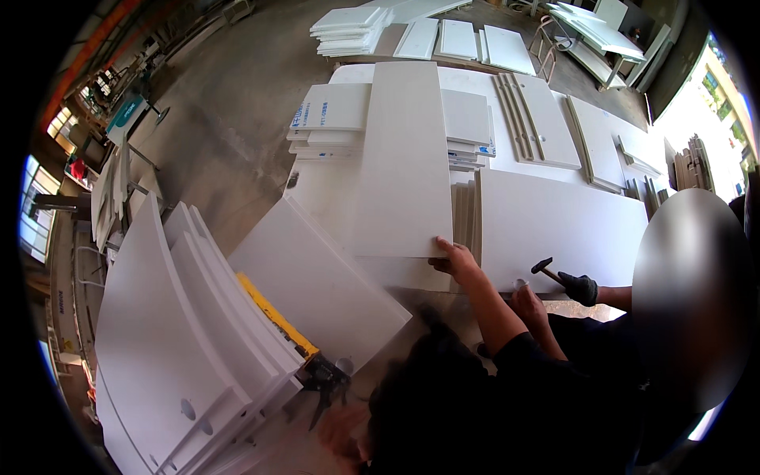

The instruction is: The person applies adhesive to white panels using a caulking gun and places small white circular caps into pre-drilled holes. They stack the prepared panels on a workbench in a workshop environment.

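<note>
Workshop with a grey concrete floor (229, 103) and white boards stacked everywhere, seen from above through a wide, curved lens. Before me is a desk (412, 299) almost wholly covered with flat white panels.

My left hand (455, 261) reaches forward from a dark sleeve and grasps the near right corner of a long white panel (404, 158), thumb and fingers closed over its edge. The panel lies lengthwise away from me on top of other boards, and my grip at the corner seems meant to keep it from sliding.

My right hand (526, 302) rests just beside it, on the near edge of a wide white panel (562, 226). Its fingertips sit at a small round fitting (519, 283); I cannot tell whether they pinch it or only touch it.

From the right, a co-worker's gloved hand (582, 289) holds a small hammer (543, 266), its head raised near the fitting, so my fingers appear to steady the spot being struck.

To my left, several curved white panels (158, 317) lean on edge in a row, with a yellow bar clamp (277, 317) lying against them. Further back, smaller board stacks (328, 119) sit on the desk's far side.
</note>
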Tool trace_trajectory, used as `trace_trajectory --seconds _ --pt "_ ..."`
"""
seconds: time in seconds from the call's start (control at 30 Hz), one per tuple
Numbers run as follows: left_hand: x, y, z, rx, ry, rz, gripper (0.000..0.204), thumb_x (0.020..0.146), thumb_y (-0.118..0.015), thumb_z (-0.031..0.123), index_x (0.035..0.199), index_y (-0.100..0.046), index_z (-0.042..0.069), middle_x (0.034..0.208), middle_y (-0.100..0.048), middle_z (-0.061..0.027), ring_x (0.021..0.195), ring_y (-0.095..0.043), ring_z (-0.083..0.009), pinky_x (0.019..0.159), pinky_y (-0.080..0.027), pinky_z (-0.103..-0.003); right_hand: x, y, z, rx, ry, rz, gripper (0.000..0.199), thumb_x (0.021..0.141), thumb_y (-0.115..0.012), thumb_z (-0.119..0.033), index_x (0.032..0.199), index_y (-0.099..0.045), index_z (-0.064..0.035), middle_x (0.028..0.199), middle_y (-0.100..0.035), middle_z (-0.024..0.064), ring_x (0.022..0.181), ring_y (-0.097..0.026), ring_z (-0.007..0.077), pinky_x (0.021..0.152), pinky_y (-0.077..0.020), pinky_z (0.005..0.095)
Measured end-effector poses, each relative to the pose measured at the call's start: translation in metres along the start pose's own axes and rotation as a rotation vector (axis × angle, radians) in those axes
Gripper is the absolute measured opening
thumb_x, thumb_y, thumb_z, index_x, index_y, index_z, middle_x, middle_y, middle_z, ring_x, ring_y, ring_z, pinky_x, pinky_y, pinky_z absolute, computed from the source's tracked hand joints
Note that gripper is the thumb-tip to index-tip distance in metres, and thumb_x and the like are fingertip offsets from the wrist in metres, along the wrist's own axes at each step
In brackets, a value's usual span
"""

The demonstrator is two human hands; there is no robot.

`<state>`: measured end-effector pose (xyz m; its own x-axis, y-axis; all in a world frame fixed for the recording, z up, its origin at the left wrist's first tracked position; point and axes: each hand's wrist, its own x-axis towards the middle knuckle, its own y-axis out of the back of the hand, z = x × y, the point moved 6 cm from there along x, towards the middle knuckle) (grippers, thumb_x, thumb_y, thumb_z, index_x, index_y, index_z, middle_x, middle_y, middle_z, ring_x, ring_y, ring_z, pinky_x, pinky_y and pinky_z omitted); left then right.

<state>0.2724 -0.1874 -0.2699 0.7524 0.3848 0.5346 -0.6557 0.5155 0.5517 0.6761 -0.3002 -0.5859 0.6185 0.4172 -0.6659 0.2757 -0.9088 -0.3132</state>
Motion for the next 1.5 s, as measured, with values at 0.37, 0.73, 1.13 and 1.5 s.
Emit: trace_trajectory --seconds 0.37,0.73,1.13,1.5 --pt "0.038 -0.036 0.008 -0.008 -0.023 -0.156 0.051 0.099 -0.052 0.049 0.089 -0.071 0.002 0.087 -0.072 -0.0122 0.082 -0.073 -0.0318 0.072 -0.06 -0.039 -0.004 0.007 0.009 0.05 0.079 -0.077 0.026 0.098 -0.07 -0.026 0.115 -0.063 -0.0081 0.102 -0.069 0.0063 0.089 -0.069 0.0207 0.079 -0.0556 0.0363" --pt "0.101 -0.084 0.023 -0.139 -0.089 -0.295 0.025 0.089 -0.056 0.022 0.088 -0.07 0.001 0.09 -0.074 -0.0122 0.084 -0.073 -0.0307 0.077 -0.059 -0.039 -0.021 0.013 -0.015 0.111 0.15 -0.007 0.022 0.099 -0.067 -0.025 0.111 -0.061 -0.0067 0.093 -0.065 0.0051 0.077 -0.065 0.0167 0.07 -0.0546 0.0334" --pt "0.08 -0.092 0.019 -0.197 0.022 -0.336 0.014 0.083 -0.058 0.001 0.091 -0.07 0.002 0.092 -0.074 -0.0137 0.084 -0.072 -0.0304 0.078 -0.058 -0.037 0.023 -0.004 0.035 0.641 0.059 -0.103 0.038 0.097 -0.071 -0.024 0.126 -0.057 -0.0047 0.119 -0.062 0.0105 0.113 -0.059 0.0261 0.097 -0.0511 0.0426" --pt "0.116 -0.096 0.02 -0.104 0.172 -0.339 0.034 0.086 -0.058 0.001 0.12 -0.063 -0.003 0.116 -0.068 -0.0221 0.107 -0.068 -0.0363 0.092 -0.054 -0.041 -0.034 -0.033 -0.028 0.043 0.548 0.13 0.029 0.095 -0.068 -0.014 0.119 -0.065 0.0029 0.103 -0.07 0.0071 0.095 -0.068 0.0191 0.084 -0.0568 0.0367"
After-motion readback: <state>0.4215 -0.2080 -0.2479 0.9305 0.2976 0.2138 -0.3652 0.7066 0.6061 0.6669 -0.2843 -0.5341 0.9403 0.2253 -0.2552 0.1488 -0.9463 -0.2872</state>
